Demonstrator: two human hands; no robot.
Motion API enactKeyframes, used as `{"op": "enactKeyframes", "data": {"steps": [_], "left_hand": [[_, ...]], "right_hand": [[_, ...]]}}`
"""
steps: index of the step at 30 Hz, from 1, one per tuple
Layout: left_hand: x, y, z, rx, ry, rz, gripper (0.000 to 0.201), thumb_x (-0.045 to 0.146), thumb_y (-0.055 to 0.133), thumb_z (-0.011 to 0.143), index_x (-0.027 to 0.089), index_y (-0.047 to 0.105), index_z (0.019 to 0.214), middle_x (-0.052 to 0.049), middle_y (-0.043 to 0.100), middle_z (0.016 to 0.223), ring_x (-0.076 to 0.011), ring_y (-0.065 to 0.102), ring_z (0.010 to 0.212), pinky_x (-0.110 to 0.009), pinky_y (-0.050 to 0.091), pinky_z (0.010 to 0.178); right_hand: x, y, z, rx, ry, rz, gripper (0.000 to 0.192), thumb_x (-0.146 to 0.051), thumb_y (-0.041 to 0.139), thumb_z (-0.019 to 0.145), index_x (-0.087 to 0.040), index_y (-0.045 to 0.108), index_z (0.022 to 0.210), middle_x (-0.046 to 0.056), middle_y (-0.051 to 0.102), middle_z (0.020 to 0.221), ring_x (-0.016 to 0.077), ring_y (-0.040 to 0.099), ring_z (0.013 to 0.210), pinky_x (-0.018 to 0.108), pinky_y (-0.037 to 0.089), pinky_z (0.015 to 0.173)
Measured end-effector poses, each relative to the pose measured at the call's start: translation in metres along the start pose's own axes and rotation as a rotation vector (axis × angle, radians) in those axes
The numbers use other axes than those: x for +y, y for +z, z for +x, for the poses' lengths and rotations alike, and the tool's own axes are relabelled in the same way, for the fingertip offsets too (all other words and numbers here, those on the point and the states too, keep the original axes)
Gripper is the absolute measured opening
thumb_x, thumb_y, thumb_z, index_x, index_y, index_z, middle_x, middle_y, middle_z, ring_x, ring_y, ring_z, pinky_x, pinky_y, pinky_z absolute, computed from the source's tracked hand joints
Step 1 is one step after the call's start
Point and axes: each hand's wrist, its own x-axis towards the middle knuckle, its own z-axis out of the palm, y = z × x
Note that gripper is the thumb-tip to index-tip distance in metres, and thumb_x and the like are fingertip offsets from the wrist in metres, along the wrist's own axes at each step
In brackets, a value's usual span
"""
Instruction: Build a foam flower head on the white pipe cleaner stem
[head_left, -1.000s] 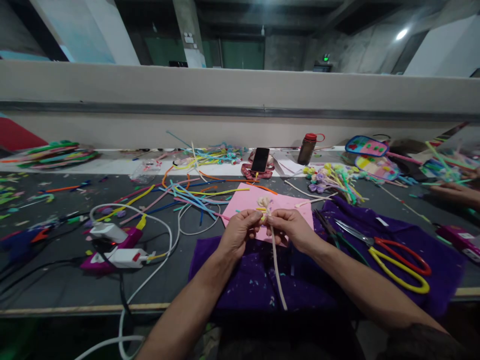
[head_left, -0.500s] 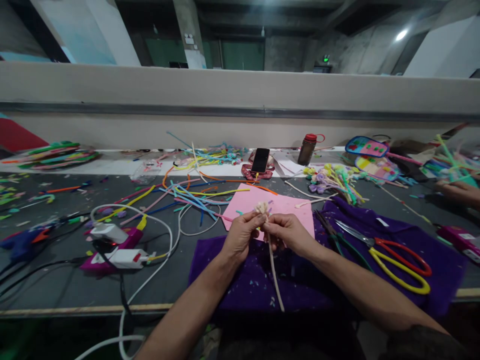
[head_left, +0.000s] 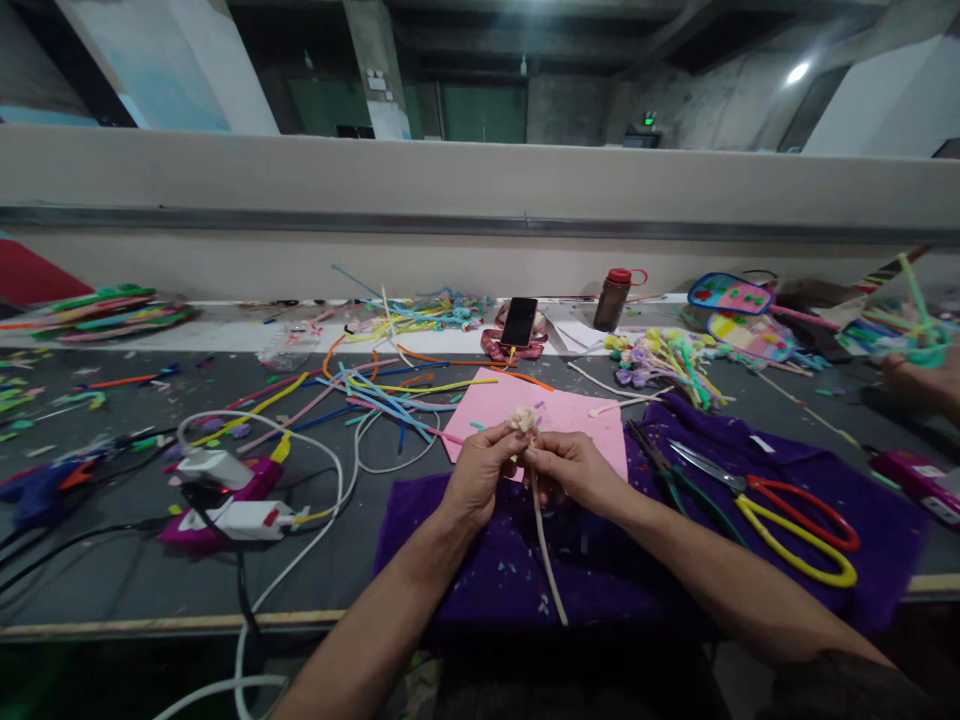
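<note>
Between my two hands is a cream pipe-cleaner flower [head_left: 523, 418], its bunched head pointing up and away from me. Its long stem [head_left: 547, 560] hangs down toward the table's front edge. My left hand [head_left: 482, 468] pinches the flower just under the head. Close against it, my right hand [head_left: 566, 462] is closed on the upper stem, fingertips together. The hands partly hide where head and stem meet. Beneath them lie a pink sheet [head_left: 592, 425] and a purple cloth [head_left: 487, 560].
Scissors [head_left: 780, 510] and dark-handled pliers [head_left: 675, 480] lie at right on the cloth. Loose pipe cleaners [head_left: 382, 395], a power strip [head_left: 247, 490] and a glue gun [head_left: 45, 490] are at left. Behind stand a phone [head_left: 519, 322] and bottle [head_left: 613, 300]. Another person's hand [head_left: 922, 380] works far right.
My hands stay nearly in place around the flower, whose head now looks rounder and faces me a little more. The other person's hand at far right has lifted green pipe cleaners slightly.
</note>
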Motion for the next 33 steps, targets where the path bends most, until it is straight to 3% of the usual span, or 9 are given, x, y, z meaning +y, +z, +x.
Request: {"op": "enactKeyframes", "data": {"steps": [6,10,15,19,26,33], "left_hand": [[0.002,-0.003,-0.001,-0.081,-0.017,-0.017,0.036,0.032,0.071,0.062,0.013,0.069,0.092,-0.004,0.062,0.073,-0.0096,0.051,0.055,-0.023,0.037,0.052],[0.007,-0.001,-0.004,-0.117,-0.02,-0.003,0.032,0.029,0.07,0.063,0.014,0.069,0.092,-0.004,0.063,0.073,-0.0089,0.051,0.052,-0.023,0.037,0.052],[0.01,0.002,-0.005,-0.092,-0.051,-0.016,0.03,0.025,0.072,0.061,0.015,0.068,0.09,-0.005,0.064,0.08,-0.0115,0.055,0.063,-0.021,0.039,0.055],[0.01,0.0,0.0,-0.023,-0.064,-0.079,0.035,0.025,0.07,0.063,0.016,0.065,0.097,-0.005,0.063,0.083,-0.0089,0.054,0.062,-0.017,0.035,0.048],[0.011,-0.002,0.001,0.036,-0.079,-0.068,0.021,0.026,0.068,0.063,0.013,0.065,0.079,-0.002,0.061,0.066,-0.0058,0.048,0.05,-0.016,0.028,0.04],[0.008,-0.003,-0.001,-0.056,-0.045,-0.025,0.013,0.024,0.07,0.061,0.013,0.062,0.064,-0.001,0.06,0.058,-0.005,0.044,0.048,-0.017,0.028,0.045]], "right_hand": [[-0.006,0.002,-0.002,0.02,0.013,0.055,0.034,-0.047,0.053,0.079,-0.014,0.057,0.069,-0.002,0.057,0.047,0.0075,0.051,0.038,0.016,0.032,0.035],[-0.004,0.001,-0.001,0.008,0.009,0.143,0.035,-0.047,0.054,0.079,-0.013,0.058,0.069,-0.002,0.058,0.046,0.0071,0.05,0.035,0.016,0.031,0.033],[-0.002,-0.003,0.001,-0.012,0.024,0.267,0.034,-0.044,0.056,0.078,-0.012,0.059,0.067,-0.001,0.058,0.044,0.0057,0.047,0.031,0.014,0.029,0.03],[-0.002,-0.007,0.004,0.013,0.031,0.43,0.026,-0.038,0.058,0.078,-0.012,0.06,0.073,0.001,0.062,0.055,0.0059,0.05,0.033,0.013,0.032,0.029],[-0.002,-0.011,0.008,-0.04,0.048,0.551,0.023,-0.033,0.06,0.077,-0.01,0.062,0.075,0.002,0.063,0.056,0.0062,0.048,0.03,0.015,0.033,0.027],[-0.002,-0.008,0.004,-0.041,0.069,0.452,0.026,-0.038,0.059,0.076,-0.012,0.06,0.075,0.002,0.064,0.058,0.0073,0.053,0.034,0.014,0.032,0.027]]}}
